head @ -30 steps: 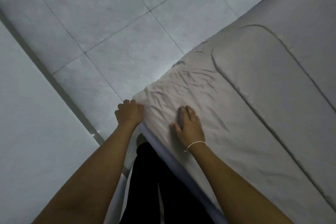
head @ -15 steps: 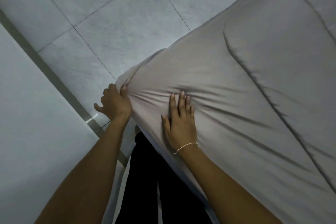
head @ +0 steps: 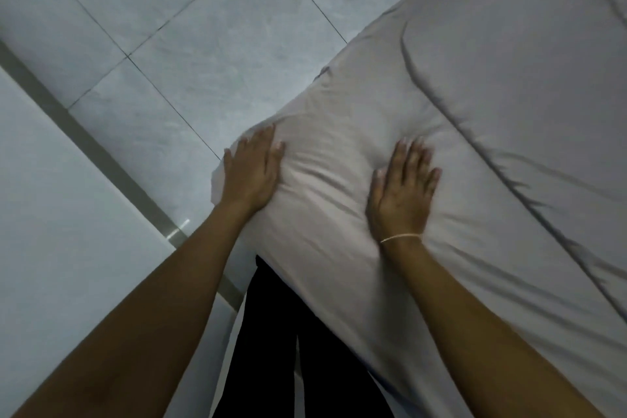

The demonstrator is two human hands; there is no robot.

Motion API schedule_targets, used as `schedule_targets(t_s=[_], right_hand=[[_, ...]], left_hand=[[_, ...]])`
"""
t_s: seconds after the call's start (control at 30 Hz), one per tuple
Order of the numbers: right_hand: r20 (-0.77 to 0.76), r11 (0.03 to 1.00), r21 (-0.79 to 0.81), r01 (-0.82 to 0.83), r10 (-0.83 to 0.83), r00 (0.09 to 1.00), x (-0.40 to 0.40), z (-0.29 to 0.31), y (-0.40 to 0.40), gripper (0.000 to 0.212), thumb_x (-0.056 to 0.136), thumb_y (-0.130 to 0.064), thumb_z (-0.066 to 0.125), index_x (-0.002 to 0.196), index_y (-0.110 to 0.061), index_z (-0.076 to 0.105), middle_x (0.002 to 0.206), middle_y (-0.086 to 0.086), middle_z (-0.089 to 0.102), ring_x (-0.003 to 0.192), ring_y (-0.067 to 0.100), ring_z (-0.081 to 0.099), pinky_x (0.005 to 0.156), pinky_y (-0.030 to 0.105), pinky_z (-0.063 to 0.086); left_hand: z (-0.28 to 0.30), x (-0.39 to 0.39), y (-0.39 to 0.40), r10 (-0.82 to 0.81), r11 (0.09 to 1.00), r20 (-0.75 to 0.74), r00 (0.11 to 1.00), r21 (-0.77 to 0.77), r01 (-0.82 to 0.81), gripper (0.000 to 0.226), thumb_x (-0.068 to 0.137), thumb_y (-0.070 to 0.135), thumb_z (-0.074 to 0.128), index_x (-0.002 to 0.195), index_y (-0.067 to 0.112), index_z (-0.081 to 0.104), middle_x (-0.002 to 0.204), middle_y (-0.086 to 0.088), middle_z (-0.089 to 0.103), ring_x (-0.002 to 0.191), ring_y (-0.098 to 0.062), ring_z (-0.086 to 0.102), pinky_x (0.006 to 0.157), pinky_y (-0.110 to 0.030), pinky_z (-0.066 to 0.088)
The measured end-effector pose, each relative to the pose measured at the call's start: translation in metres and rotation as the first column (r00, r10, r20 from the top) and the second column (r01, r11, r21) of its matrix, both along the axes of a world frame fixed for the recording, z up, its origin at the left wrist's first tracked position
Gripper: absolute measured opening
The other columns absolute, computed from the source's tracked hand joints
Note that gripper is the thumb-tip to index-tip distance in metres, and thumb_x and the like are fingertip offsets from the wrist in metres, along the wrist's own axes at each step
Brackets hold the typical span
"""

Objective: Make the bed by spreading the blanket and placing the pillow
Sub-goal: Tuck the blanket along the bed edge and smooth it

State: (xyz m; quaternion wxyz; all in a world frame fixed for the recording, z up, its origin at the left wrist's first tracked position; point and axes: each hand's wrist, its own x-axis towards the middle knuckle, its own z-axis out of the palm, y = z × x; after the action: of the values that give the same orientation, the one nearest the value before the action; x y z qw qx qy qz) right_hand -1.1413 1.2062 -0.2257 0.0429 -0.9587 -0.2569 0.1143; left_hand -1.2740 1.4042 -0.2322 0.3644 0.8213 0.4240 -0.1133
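The left hand (head: 251, 173) lies flat at the corner of the pale grey quilted blanket (head: 441, 153), fingers together, gripping nothing. The right hand (head: 403, 190) presses palm-down further in, fingers slightly spread and blurred. The blanket covers the bed, creased between the hands; its far side is cut off above the grey tiled floor (head: 190, 44).

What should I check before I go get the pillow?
1. Both hands free: ok. The left hand and right hand lie flat and open on the blanket, gripping nothing.
2. Corner covered: ok. The blanket wraps the near corner under the left hand.
3. Blanket smooth: not ok. Creases run between the hands.
4. Rest of the bed covered: cannot tell, it runs out of view.
5. Pillow within reach: cannot tell, none in view.
6. Floor safe to walk on: ok, nothing lies on it.
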Motion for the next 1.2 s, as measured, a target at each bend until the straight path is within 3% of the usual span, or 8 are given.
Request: schedule_targets(t_s=[0.17, 0.33, 0.47, 0.6, 0.83, 1.07, 1.13, 1.2], right_hand=[[-0.056, 0.826, 0.103, -0.555, 0.562, 0.826, -0.118, 0.003, 0.002, 0.064, 0.095, -0.039, 0.040, 0.149, -0.007, 0.027, 0.157, 0.013, 0.021, 0.146, 0.033, 0.018, 0.114, 0.052, 0.024], [-0.059, 0.562, 0.276, -0.779, 0.819, 0.570, -0.121, 0.027, -0.016, 0.048, 0.093, -0.028, 0.046, 0.140, -0.018, 0.046, 0.151, 0.010, 0.038, 0.141, 0.028, 0.033, 0.113, 0.046, 0.030], [0.119, 0.795, 0.289, -0.534, 0.524, 0.844, -0.011, 0.032, -0.024, 0.045, 0.094, -0.018, 0.042, 0.137, -0.008, 0.048, 0.147, 0.022, 0.038, 0.138, 0.039, 0.034, 0.114, 0.052, 0.021], [0.089, 0.978, 0.205, -0.028, 0.010, 0.996, 0.088, 0.021, -0.029, 0.051, 0.102, -0.029, 0.034, 0.148, -0.009, 0.028, 0.156, 0.020, 0.021, 0.145, 0.036, 0.017, 0.117, 0.054, 0.015], [-0.041, 0.961, 0.030, -0.274, 0.275, 0.961, -0.049, 0.001, -0.033, 0.062, 0.097, -0.038, 0.034, 0.149, -0.006, 0.025, 0.156, 0.018, 0.021, 0.146, 0.032, 0.017, 0.117, 0.051, 0.017], [-0.109, 0.718, 0.301, -0.627, 0.679, 0.726, -0.116, 0.024, -0.036, 0.050, 0.094, -0.034, 0.048, 0.140, -0.015, 0.047, 0.150, 0.014, 0.037, 0.142, 0.032, 0.031, 0.113, 0.049, 0.030], [-0.030, 0.715, 0.393, -0.578, 0.638, 0.769, -0.086, 0.029, -0.035, 0.043, 0.094, -0.027, 0.050, 0.133, -0.010, 0.055, 0.142, 0.017, 0.048, 0.135, 0.033, 0.042, 0.109, 0.049, 0.034], [0.054, 0.822, 0.363, -0.438, 0.451, 0.891, -0.041, 0.028, -0.034, 0.043, 0.093, -0.025, 0.048, 0.132, -0.008, 0.055, 0.140, 0.020, 0.049, 0.134, 0.037, 0.042, 0.108, 0.055, 0.033]], left_hand=[[0.001, 0.001, 0.017, -0.033, 0.999, -0.089, 0.995, -0.029, 0.031, 0.053, 0.101, 0.045, 0.014, 0.149, 0.025, 0.021, 0.157, -0.004, 0.021, 0.146, -0.028, 0.011, 0.118, -0.052, 0.006], [0.016, 0.033, 0.024, 0.041, 0.999, -0.006, 0.999, 0.009, -0.041, 0.058, 0.100, 0.049, 0.016, 0.150, 0.021, 0.016, 0.159, -0.008, 0.009, 0.147, -0.025, 0.004, 0.119, -0.042, 0.003], [0.028, 0.088, -0.004, -0.118, 0.992, 0.171, 0.978, 0.071, 0.107, 0.055, 0.101, 0.043, 0.024, 0.150, 0.019, 0.019, 0.159, -0.009, 0.012, 0.147, -0.024, 0.009, 0.120, -0.040, 0.005], [0.017, 0.083, -0.025, -0.354, 0.920, 0.070, 0.933, 0.208, 0.333, 0.057, 0.099, 0.049, 0.026, 0.150, 0.024, 0.019, 0.159, -0.005, 0.016, 0.146, -0.021, 0.014, 0.119, -0.043, 0.011], [0.003, -0.040, -0.007, -0.087, 0.992, -0.002, 0.996, 0.096, 0.087, 0.064, 0.095, 0.059, 0.015, 0.147, 0.023, 0.028, 0.151, -0.005, 0.037, 0.138, -0.021, 0.034, 0.116, -0.045, 0.026], [0.008, -0.052, 0.005, 0.139, 0.985, -0.039, 0.990, 0.109, -0.134, 0.066, 0.096, 0.054, 0.013, 0.149, 0.015, 0.023, 0.157, -0.012, 0.020, 0.145, -0.026, 0.016, 0.120, -0.044, 0.012], [0.019, -0.010, -0.002, 0.063, 0.988, 0.062, 0.996, 0.139, -0.071, 0.056, 0.101, 0.043, 0.019, 0.149, 0.014, 0.022, 0.157, -0.013, 0.017, 0.146, -0.024, 0.014, 0.120, -0.041, 0.011], [0.026, 0.037, -0.011, -0.071, 0.983, 0.154, 0.986, 0.176, 0.043, 0.054, 0.101, 0.039, 0.024, 0.149, 0.014, 0.023, 0.157, -0.014, 0.017, 0.146, -0.025, 0.015, 0.120, -0.039, 0.011]])
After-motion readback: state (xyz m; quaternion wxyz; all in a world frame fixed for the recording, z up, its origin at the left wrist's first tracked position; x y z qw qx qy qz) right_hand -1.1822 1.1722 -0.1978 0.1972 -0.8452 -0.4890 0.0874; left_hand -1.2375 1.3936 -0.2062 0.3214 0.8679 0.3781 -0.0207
